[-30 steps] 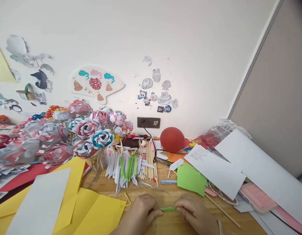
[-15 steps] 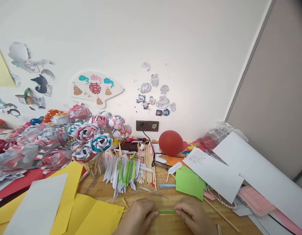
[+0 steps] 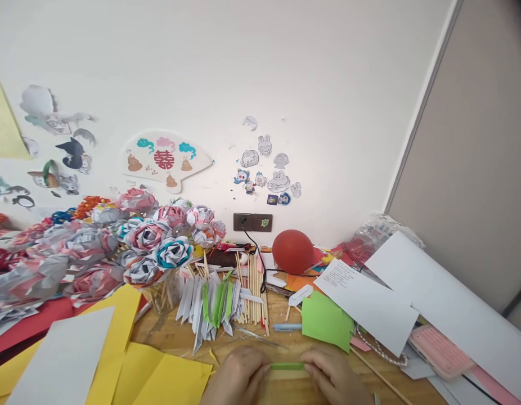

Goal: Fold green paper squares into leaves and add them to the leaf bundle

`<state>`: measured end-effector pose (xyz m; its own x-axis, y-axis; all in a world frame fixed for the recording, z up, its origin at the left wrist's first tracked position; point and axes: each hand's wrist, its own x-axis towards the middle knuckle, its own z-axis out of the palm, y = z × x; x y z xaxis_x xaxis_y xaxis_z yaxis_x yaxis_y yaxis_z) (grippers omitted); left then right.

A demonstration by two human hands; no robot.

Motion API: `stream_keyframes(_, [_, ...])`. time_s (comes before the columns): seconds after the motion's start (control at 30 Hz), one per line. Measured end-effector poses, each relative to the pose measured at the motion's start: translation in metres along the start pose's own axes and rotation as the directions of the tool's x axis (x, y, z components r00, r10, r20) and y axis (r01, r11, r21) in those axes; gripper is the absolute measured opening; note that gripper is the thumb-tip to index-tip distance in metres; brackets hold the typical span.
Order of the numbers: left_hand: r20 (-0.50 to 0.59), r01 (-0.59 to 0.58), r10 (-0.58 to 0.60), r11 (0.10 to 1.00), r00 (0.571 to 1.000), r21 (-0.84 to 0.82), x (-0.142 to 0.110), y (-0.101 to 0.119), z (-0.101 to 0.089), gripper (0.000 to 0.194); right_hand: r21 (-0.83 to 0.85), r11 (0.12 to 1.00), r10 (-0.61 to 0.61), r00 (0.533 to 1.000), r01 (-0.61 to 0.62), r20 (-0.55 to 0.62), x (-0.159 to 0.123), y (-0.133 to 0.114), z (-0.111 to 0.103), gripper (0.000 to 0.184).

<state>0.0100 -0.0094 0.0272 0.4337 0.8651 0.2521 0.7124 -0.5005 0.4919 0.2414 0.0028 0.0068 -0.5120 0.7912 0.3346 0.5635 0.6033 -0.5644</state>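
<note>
A narrow folded strip of green paper (image 3: 287,366) stretches level between my two hands, low over the wooden table (image 3: 286,391). My left hand (image 3: 242,371) pinches its left end between thumb and fingers. At the other end, my right hand (image 3: 331,368) is closed on it the same way. Just beyond my right hand lie green paper sheets (image 3: 326,320). Past my left hand, folded white and green paper strips (image 3: 214,304) lie in a bunch, with yellow paper (image 3: 167,374) at its left.
Thin wooden sticks (image 3: 255,287), a blue pen (image 3: 287,327) and a red balloon (image 3: 292,251) lie farther back. Paper flowers (image 3: 146,236) crowd the left. White sheets (image 3: 370,304) and a pink keyboard-like object (image 3: 440,351) are at right. A black cord (image 3: 263,270) hangs from the wall socket (image 3: 243,221).
The view has tilted up slightly, so the wall and table sit lower in it. Both hands keep hold of the green strip, which is nearly unmoved.
</note>
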Motion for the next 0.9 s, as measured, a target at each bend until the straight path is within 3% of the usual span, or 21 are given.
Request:
stream_keyframes(0.13, [-0.067, 0.013, -0.011, 1.000, 0.998, 0.023, 0.000, 0.000, -0.006, 0.028, -0.014, 1.000, 0.025, 0.999, -0.024, 0.036, -0.001, 0.002, -0.002, 0.032])
stream_keyframes(0.2, [-0.163, 0.031, -0.018, 0.996, 0.986, 0.078, 0.001, -0.006, -0.014, 0.029, -0.045, 0.998, 0.033, 0.999, -0.032, 0.027, -0.002, 0.003, -0.002, 0.030])
stream_keyframes(0.27, [-0.325, 0.073, -0.017, 0.984, 0.946, 0.162, 0.002, -0.017, -0.024, 0.030, -0.071, 0.997, 0.026, 1.000, -0.025, 0.018, -0.002, 0.005, -0.002, 0.030])
stream_keyframes(0.33, [-0.483, 0.140, -0.002, 0.958, 0.876, 0.251, 0.004, -0.032, -0.037, 0.032, -0.092, 0.996, 0.006, 1.000, -0.004, 0.024, -0.001, 0.005, -0.002, 0.031])
stream_keyframes(0.43, [-0.592, 0.291, -0.005, 0.875, 0.806, 0.388, 0.006, -0.055, -0.055, 0.038, -0.137, 0.990, -0.018, 0.998, 0.026, 0.056, 0.000, 0.006, -0.001, 0.032])
stream_keyframes(0.53, [-0.566, 0.461, -0.149, 0.758, 0.811, 0.462, 0.006, -0.071, -0.066, 0.041, -0.164, 0.986, -0.009, 0.998, 0.020, 0.068, 0.001, 0.005, 0.000, 0.033])
stream_keyframes(0.6, [-0.516, 0.506, -0.233, 0.711, 0.825, 0.488, 0.006, -0.076, -0.069, 0.042, -0.168, 0.986, -0.007, 0.997, 0.019, 0.072, 0.002, 0.005, -0.001, 0.035])
stream_keyframes(0.9, [-0.341, 0.449, -0.305, 0.724, 0.889, 0.523, 0.010, -0.068, -0.061, 0.037, -0.200, 0.978, -0.035, 0.995, 0.053, 0.093, 0.003, 0.007, 0.000, 0.036])
